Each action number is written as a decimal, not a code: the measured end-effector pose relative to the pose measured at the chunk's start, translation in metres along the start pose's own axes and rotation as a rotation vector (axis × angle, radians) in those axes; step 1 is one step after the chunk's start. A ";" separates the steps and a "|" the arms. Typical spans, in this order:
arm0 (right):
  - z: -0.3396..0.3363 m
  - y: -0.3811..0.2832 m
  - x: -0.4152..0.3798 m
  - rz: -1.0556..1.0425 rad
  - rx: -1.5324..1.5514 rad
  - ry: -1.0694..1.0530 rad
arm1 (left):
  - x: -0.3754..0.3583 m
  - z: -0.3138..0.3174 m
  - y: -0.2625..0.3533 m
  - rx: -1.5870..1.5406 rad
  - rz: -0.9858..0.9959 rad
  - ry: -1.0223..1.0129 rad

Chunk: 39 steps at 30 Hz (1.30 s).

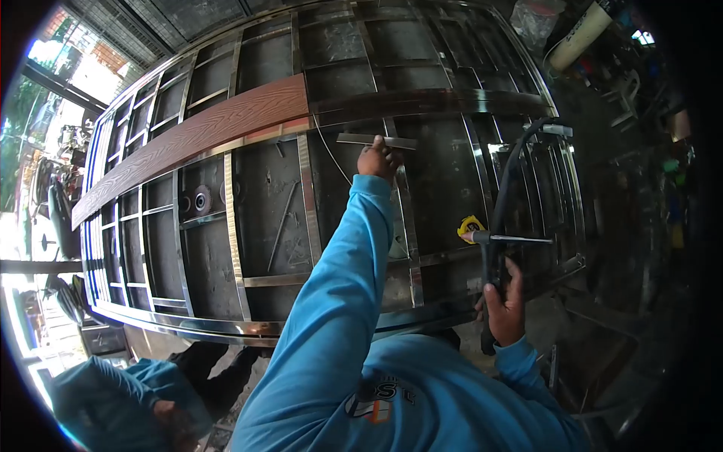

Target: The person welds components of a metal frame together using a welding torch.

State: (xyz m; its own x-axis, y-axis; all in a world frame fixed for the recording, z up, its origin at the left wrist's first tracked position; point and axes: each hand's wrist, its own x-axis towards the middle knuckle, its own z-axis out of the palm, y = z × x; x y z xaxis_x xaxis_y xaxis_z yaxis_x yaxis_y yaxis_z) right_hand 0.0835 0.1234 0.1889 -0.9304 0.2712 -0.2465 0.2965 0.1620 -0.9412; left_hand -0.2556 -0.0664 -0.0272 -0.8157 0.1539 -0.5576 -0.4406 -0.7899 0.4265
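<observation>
My left hand [379,160] reaches out over a large metal frame [232,226], closed on a short flat metal strip [403,143]. The strip lies crosswise near one of the frame's bars. In my right hand [506,305], near the frame's front edge, is a welding torch [493,260] with a black handle, a pinkish nozzle and a long thin tail. Its thick dark cable runs up over the frame. Just beyond the nozzle is a yellow tape measure [471,225].
A reddish-brown wood-grain plank [203,139] lies across the frame's left half. A thin rod [283,226] shows between the bars. At lower left stands another person in a blue sleeve [113,403]. A pale cylinder [578,36] is at upper right.
</observation>
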 end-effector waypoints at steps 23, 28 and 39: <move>-0.051 -0.007 0.047 0.099 0.048 -0.114 | 0.008 -0.075 -0.001 0.563 0.573 0.204; -0.055 -0.002 0.053 0.107 0.118 -0.054 | -0.064 0.074 -0.039 0.152 0.357 0.135; -0.090 0.020 0.039 0.136 0.073 0.065 | -0.002 0.092 -0.132 0.039 0.084 0.129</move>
State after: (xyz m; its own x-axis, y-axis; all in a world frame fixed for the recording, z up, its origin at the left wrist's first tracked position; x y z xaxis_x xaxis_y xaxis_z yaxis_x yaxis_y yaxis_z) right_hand 0.0721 0.2226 0.1814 -0.8664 0.3468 -0.3592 0.3999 0.0512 -0.9151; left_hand -0.2299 0.0921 -0.0167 -0.7963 0.0090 -0.6048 -0.3895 -0.7727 0.5012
